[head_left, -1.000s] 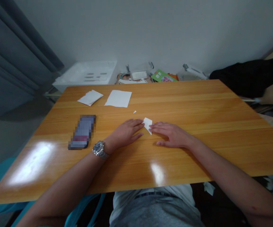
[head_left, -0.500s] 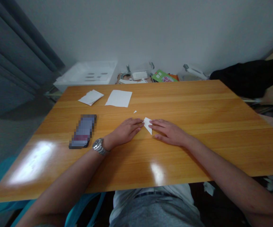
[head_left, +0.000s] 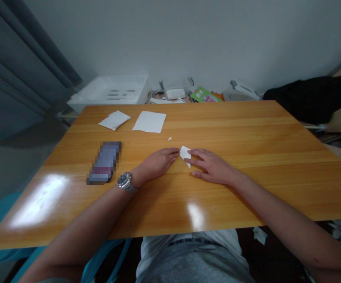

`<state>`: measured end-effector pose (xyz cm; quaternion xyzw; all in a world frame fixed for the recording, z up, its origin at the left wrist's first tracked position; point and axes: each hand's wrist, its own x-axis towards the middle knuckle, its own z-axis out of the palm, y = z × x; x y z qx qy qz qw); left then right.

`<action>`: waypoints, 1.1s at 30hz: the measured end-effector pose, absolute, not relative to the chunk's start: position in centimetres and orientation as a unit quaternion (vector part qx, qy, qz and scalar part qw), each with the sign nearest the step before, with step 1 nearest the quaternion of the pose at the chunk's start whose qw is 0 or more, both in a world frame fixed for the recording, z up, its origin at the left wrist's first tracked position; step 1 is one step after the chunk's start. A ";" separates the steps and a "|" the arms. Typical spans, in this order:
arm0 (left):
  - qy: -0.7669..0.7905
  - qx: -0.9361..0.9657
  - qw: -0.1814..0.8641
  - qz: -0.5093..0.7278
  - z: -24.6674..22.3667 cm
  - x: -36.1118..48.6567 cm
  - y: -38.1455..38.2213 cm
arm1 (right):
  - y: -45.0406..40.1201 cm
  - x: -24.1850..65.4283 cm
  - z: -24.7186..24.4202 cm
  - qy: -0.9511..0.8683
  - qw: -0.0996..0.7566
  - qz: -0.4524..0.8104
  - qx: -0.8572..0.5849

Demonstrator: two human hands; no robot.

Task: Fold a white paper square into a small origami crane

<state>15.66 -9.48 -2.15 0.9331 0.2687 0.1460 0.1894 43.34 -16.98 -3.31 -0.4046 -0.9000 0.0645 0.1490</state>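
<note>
A small folded piece of white paper (head_left: 185,153) lies on the wooden table between my two hands. My left hand (head_left: 157,163), with a metal watch (head_left: 125,182) at its wrist, has its fingers drawn together at the paper's left corner, pinching or pressing it. The thumb is partly hidden. From the other side my right hand (head_left: 211,166) lies low with fingers spread, two fingertips resting on the paper's right edge and the thumb apart on the table. A tiny paper scrap (head_left: 169,138) is just beyond the folded paper.
A square white sheet (head_left: 149,122) and folded white papers (head_left: 115,120) lie at the table's far left. Nearer on that side is a phone (head_left: 104,163) with a blurred screen. Behind the table (head_left: 247,137) stand a white plastic basin (head_left: 84,96) and a green booklet (head_left: 204,95).
My left fingers have closed together at the paper's corner. The right fingers have spread slightly and shifted over the paper, showing more of it. The view has moved a little.
</note>
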 end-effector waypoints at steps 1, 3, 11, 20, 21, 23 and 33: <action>0.275 0.931 0.190 0.147 -2.1 15.7 -9.5 | -17.0 43.3 -3.3 -0.899 0.154 0.067 -0.404; 0.278 0.929 0.193 0.148 -2.2 15.8 -9.3 | -16.9 43.4 -3.4 -0.898 0.165 0.068 -0.403; 0.261 0.934 0.155 0.191 -2.6 15.5 -9.1 | -17.1 43.0 -3.6 -0.898 0.167 0.074 -0.400; 0.217 0.954 0.126 0.163 -2.8 15.7 -9.1 | -16.4 42.6 -3.4 -0.848 0.266 0.158 -0.430; 0.216 0.954 0.127 0.165 -2.8 15.7 -9.1 | -16.2 42.5 -3.5 -0.831 0.287 0.167 -0.446; 0.220 0.952 0.127 0.170 -2.9 15.7 -9.1 | -15.7 42.3 -3.6 -0.791 0.320 0.161 -0.496; 0.228 0.945 0.145 0.185 -2.9 15.7 -9.2 | -14.3 40.7 -4.9 -0.758 0.315 0.086 -0.565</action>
